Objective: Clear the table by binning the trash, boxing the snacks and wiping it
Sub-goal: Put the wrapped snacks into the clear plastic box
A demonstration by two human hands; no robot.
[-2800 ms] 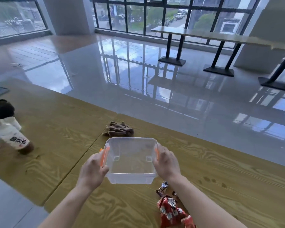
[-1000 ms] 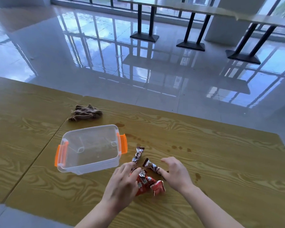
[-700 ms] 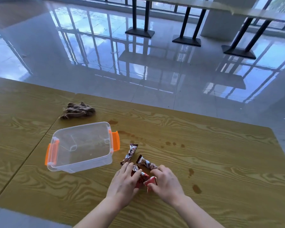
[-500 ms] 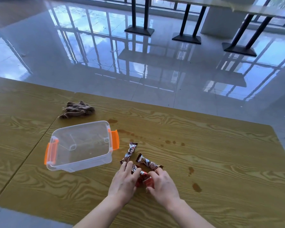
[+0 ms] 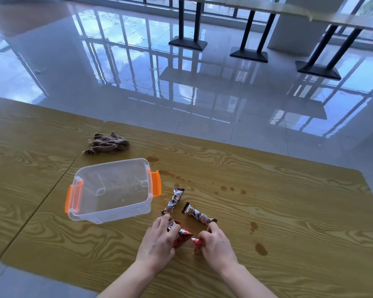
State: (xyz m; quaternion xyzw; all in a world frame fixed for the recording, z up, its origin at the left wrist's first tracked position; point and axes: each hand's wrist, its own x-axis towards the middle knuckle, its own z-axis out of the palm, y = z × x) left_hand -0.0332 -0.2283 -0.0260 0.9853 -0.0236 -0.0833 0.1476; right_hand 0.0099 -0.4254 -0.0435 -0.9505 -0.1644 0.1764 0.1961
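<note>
A clear plastic box (image 5: 111, 214) with orange latches stands empty on the wooden table (image 5: 289, 211). Right of it lie two brown snack bars, one (image 5: 173, 200) near the box and another (image 5: 197, 215) further right. Just below them, my left hand (image 5: 159, 241) closes on a red snack packet (image 5: 182, 237). My right hand (image 5: 215, 244) grips a second red packet (image 5: 196, 244), its fingertips touching the end of the right-hand brown bar. A crumpled brown cloth (image 5: 108, 143) lies behind the box.
Brown liquid stains (image 5: 260, 248) dot the table to the right of my hands and trail from the box's far corner. The table's far edge runs behind the cloth, with a glossy tiled floor and other tables' black legs (image 5: 187, 41) beyond.
I set the box down on the table and both hands moved to the snacks right of it. My fingers have closed around the red packets over the last second.
</note>
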